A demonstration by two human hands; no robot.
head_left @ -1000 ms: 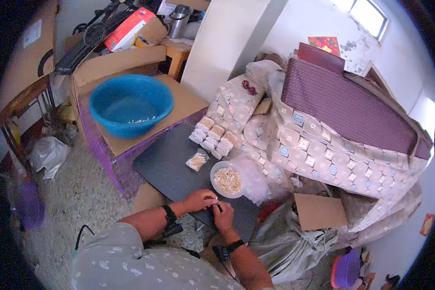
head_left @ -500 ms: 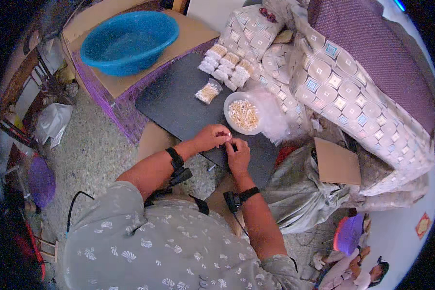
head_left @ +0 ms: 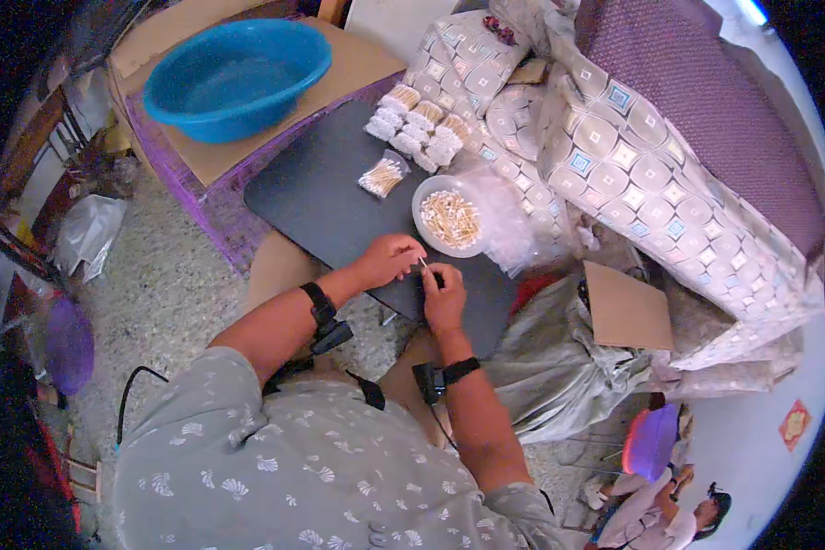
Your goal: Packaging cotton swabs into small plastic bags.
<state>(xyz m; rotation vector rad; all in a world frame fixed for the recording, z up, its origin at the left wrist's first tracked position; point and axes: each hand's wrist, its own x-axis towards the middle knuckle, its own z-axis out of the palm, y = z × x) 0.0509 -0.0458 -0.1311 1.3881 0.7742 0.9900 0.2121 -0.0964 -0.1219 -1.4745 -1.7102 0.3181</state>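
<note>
My left hand and my right hand meet over the near end of a dark board. Between their fingertips they pinch a small bunch of thin pale sticks. Just beyond the hands stands a white bowl full of the same pale sticks. A small clear bag of sticks lies further up the board. At the board's far end sit several filled bags in rows. Both wrists wear black bands.
A blue plastic basin rests on cardboard over a purple crate at the far left. Patterned cushions rise on the right, with crumpled clear plastic beside the bowl. A cardboard piece lies on a grey sack. Another person sits at lower right.
The view has tilted downward, so my torso fills more of the picture. My hands stay together at the board's near end, still working the small sticks.
</note>
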